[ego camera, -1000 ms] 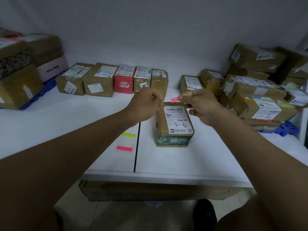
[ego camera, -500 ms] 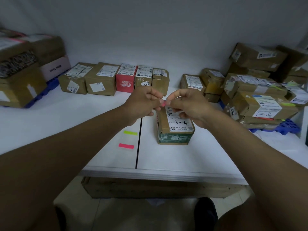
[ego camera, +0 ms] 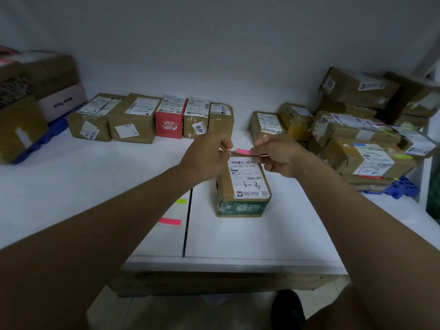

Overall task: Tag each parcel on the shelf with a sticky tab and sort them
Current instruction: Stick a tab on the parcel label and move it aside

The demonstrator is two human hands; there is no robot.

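Two bare arms reach over a white shelf [ego camera: 71, 186]; the right hand [ego camera: 278, 154] pinches a pink sticky tab [ego camera: 243, 151] by its right end, holding it just above the far edge of a small cardboard parcel [ego camera: 242, 186] marked "3-3"; the left hand [ego camera: 209, 156] has its grip curled, fingertips pressed together just left of the tab, whether touching it is unclear; a pink strip [ego camera: 170, 221] and a yellow strip [ego camera: 181, 201] lie on the shelf to the parcel's left; a row of parcels [ego camera: 152, 119] stands behind, a pile of parcels [ego camera: 357, 129] at right.
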